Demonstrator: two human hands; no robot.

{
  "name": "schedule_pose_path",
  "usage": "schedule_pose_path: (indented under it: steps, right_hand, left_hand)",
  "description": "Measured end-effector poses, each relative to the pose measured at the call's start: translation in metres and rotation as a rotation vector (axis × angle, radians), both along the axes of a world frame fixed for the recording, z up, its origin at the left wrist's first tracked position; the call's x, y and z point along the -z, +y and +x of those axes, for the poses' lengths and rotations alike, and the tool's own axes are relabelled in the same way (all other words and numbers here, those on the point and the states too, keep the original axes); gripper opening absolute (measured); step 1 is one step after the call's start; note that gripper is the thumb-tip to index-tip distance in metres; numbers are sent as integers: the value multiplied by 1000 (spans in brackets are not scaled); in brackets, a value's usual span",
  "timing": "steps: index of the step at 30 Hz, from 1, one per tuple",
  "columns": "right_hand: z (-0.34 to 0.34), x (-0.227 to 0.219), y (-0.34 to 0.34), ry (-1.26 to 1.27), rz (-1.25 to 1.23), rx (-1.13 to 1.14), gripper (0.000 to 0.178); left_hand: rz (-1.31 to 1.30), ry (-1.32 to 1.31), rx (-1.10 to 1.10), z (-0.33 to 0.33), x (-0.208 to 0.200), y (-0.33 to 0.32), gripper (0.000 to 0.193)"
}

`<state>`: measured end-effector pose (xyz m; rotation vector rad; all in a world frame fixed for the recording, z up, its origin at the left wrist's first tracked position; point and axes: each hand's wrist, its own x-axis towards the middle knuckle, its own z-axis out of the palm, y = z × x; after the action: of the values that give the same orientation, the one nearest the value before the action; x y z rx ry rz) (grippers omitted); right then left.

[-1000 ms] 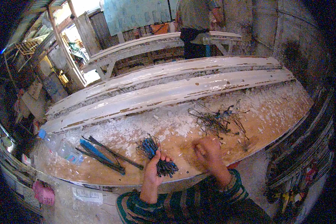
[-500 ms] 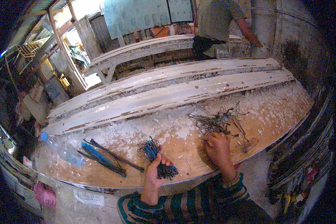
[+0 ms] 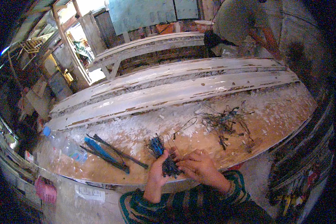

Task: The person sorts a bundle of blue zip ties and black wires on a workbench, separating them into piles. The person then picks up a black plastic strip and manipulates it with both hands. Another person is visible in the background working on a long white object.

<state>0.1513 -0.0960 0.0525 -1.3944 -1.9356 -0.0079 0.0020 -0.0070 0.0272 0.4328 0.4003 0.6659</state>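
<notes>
My left hand (image 3: 158,173) is wrapped round a bundle of looped black and blue cord-like strands (image 3: 156,146), held upright over the near edge of the wooden worktop (image 3: 198,143). Right beside it, my right hand (image 3: 201,167) has its fingertips pinched together at the bundle's lower right side. A thin looped strand (image 3: 186,126) rises from between the hands; whether the right fingers grip it is unclear. Farther right lies a loose tangle of dark strands (image 3: 227,123). To the left rest several long black and blue strips (image 3: 106,154).
A clear plastic bottle with a blue cap (image 3: 65,145) lies at the worktop's left end. Long white-coated boards (image 3: 149,99) run along its far side, amid pale flakes. A pink plastic basket (image 3: 46,190) is at lower left. Beyond, another person (image 3: 237,22) bends near a bench (image 3: 145,46).
My right hand has moved left from the loose tangle to the bundle, and a looped strand now stretches beside it. The left hand keeps its hold. The other person has bent lower.
</notes>
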Motion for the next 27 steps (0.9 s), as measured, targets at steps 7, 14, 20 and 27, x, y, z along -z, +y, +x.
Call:
schedule_pose_path:
  steps: [7, 14, 20, 27]
  right_hand:
    - [-8, 2, 1, 85, -34, -20, 16]
    - [-3, 1, 2, 137, -33, -119, 18]
    - [0, -2, 3, 141, -105, -162, 22]
    - [36, -8, -2, 130, -47, 268, 26]
  left_hand:
    - [155, 185, -5, -5, -5, -8, 21]
    - [93, -37, -55, -2, 6, -4, 18]
    - [40, -145, -79, -1, 14, 0, 18]
    - [98, -262, -121, 2, 22, 5, 21]
